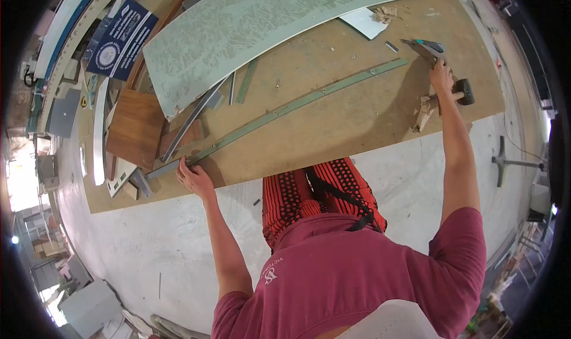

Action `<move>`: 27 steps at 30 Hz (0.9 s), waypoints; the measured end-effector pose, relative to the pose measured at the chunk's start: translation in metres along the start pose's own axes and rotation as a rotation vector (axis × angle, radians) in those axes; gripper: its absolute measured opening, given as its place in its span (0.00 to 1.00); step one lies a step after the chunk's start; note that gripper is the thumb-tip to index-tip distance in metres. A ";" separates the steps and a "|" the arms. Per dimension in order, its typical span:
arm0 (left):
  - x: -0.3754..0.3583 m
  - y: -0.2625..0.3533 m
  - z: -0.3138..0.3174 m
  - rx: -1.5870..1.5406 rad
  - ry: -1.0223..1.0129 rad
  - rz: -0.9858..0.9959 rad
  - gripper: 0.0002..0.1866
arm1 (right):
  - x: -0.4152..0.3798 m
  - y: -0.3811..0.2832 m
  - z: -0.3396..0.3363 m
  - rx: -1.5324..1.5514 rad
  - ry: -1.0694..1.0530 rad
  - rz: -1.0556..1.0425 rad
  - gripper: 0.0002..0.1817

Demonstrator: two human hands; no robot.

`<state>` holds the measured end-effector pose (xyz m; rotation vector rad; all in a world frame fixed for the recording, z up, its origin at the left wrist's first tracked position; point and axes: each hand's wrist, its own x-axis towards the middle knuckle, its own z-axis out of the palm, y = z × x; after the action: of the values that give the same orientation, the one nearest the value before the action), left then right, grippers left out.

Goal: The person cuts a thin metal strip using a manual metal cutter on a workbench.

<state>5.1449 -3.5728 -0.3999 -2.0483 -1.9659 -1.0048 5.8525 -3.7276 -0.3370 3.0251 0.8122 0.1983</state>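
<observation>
A long, narrow green strip (291, 106) with several small fittings along it lies across the brown work table (333, 128). My left hand (195, 179) is at the strip's left end by the table's front edge, fingers bent around it. A grey bar end (159, 171) shows beside those fingers. My right hand (441, 77) is at the table's right side, fingers curled down; what they hold, if anything, is hidden. Just beyond it lies a utility knife (429, 44) with a teal-and-dark handle. A black-headed mallet (465, 92) lies beside my right wrist, near crumpled brown paper (423, 114).
A large, pale green curved panel (262, 27) covers the table's back. Brown wooden boards (135, 128) and metal offcuts are piled at left, below a dark blue printed sheet (119, 38). A white piece (364, 22) lies under the panel's edge. A dark metal stand (502, 160) is at right.
</observation>
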 end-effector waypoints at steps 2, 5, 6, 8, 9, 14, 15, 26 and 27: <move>-0.001 0.000 0.002 -0.030 0.007 -0.025 0.20 | 0.006 -0.003 0.008 0.032 0.056 0.063 0.24; 0.001 -0.013 0.010 -0.149 0.023 -0.046 0.21 | 0.015 0.001 0.011 -0.012 -0.055 0.110 0.27; 0.001 -0.007 0.007 -0.151 0.030 -0.045 0.22 | 0.014 0.009 0.017 -0.043 -0.011 0.031 0.30; 0.002 -0.008 0.007 -0.152 0.002 -0.075 0.22 | 0.028 0.012 0.022 -0.141 -0.015 0.029 0.33; 0.002 -0.008 0.007 -0.094 0.020 -0.057 0.21 | 0.022 0.007 0.018 -0.253 0.120 -0.089 0.37; 0.002 -0.009 0.006 -0.087 0.096 -0.048 0.21 | -0.054 -0.069 -0.013 0.279 0.338 -0.730 0.26; 0.001 -0.007 0.006 -0.093 0.104 -0.013 0.21 | -0.087 -0.095 -0.025 0.395 0.299 -0.813 0.23; 0.001 -0.007 0.008 -0.073 0.055 -0.015 0.19 | -0.200 -0.213 -0.026 0.446 0.235 -1.219 0.22; -0.001 -0.006 0.007 -0.068 0.060 -0.021 0.18 | -0.197 -0.214 -0.018 0.442 0.233 -1.215 0.22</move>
<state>5.1415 -3.5689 -0.4076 -2.0103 -1.9534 -1.1398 5.5745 -3.6412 -0.3504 2.1912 2.7345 0.3595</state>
